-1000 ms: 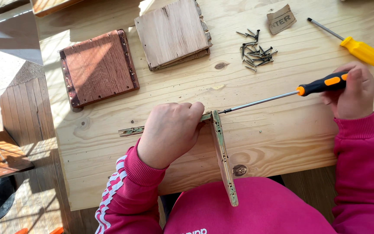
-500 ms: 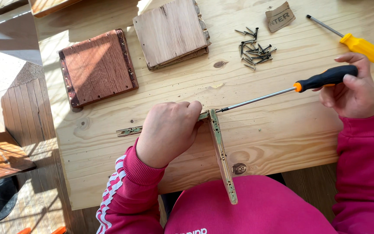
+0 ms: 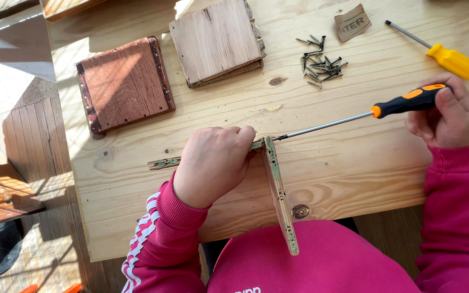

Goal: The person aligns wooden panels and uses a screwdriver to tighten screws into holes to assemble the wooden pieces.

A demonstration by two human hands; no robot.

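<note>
My left hand (image 3: 213, 164) presses down on an upright wooden panel edged with a worn metal strip (image 3: 279, 194), held on edge against the pale wooden table (image 3: 354, 163). My right hand (image 3: 447, 116) grips the black and orange handle of a long screwdriver (image 3: 354, 115). Its shaft runs left and its tip meets the top corner of the panel's metal strip, beside my left fingers. Part of the strip sticks out to the left of my hand.
A pile of dark screws (image 3: 320, 61) lies at the back. A yellow-handled screwdriver (image 3: 447, 57) and a small brown paper scrap (image 3: 352, 23) are at the back right. A reddish square panel (image 3: 125, 84) and a paler stacked one (image 3: 216, 40) lie at the back left.
My right hand has lifted the screwdriver handle slightly up and away, so the shaft slopes more steeply; the tip stays at the panel's corner. My left hand has not moved.
</note>
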